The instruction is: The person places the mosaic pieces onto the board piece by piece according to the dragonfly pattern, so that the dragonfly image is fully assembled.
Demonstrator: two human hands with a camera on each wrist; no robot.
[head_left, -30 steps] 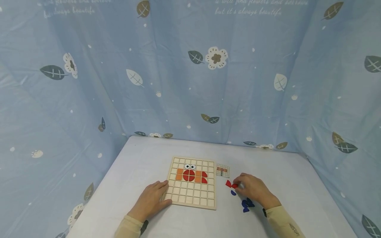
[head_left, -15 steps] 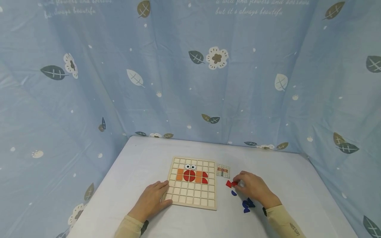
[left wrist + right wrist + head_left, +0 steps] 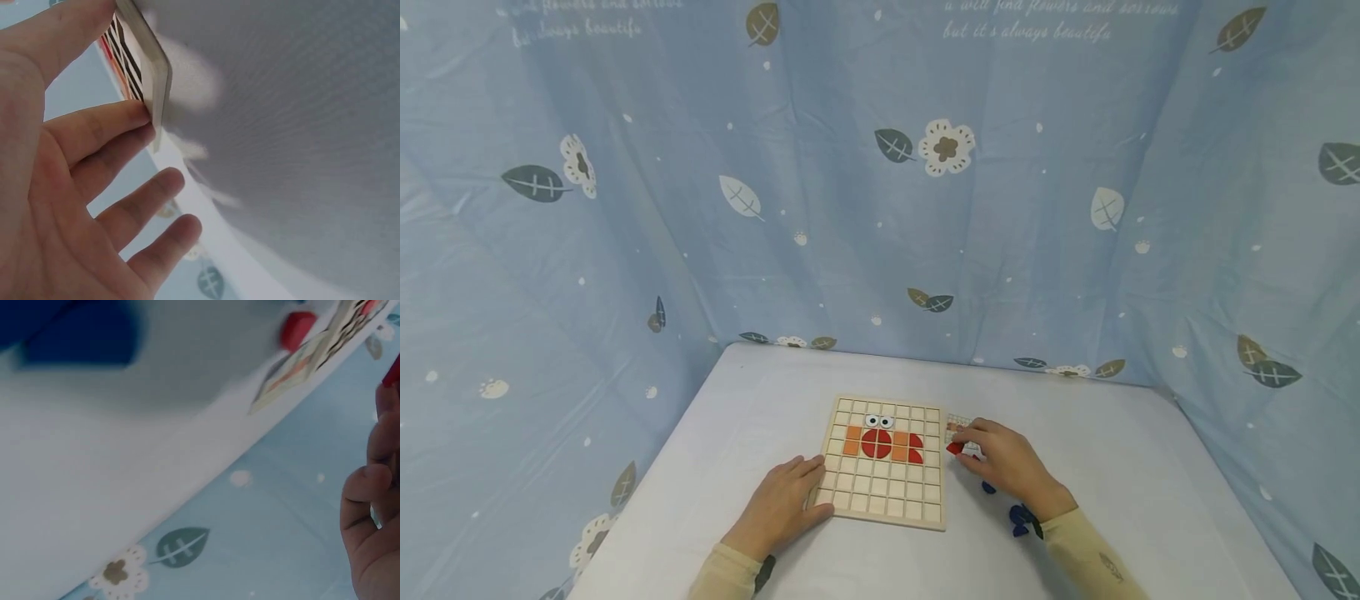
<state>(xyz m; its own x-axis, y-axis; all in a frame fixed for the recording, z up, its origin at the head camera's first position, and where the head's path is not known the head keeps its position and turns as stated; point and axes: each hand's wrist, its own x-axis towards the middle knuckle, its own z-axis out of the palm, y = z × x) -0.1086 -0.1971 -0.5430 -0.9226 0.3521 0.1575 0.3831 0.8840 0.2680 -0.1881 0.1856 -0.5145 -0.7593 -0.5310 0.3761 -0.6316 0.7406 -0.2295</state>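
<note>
My left hand [image 3: 782, 504] rests at the left side of a wooden grid board [image 3: 872, 483], its fingertips touching the frame near the front corner. On the board sit orange pieces [image 3: 853, 440], a red circle [image 3: 876, 443] made of quarter pieces, two red quarter pieces [image 3: 915, 450] and a pair of eye pieces [image 3: 879, 422]. My right hand [image 3: 1015, 467] pinches a red quarter-circle piece [image 3: 954, 447] between thumb and fingers, just off the board's right edge. Under that hand lies a small pattern card [image 3: 955, 422], partly covered. Another red piece [image 3: 297, 331] lies beside the card.
Several dark blue pieces [image 3: 1018, 515] lie in a cluster below my right wrist, with one blue piece [image 3: 988, 487] nearer the card. The white table [image 3: 775, 383] ends at a blue patterned curtain [image 3: 820, 233] behind and at both sides.
My right hand has lifted a red quarter piece from the loose ones and carried it left toward the board, now covering part of the card. The left hand and board have stayed still.
</note>
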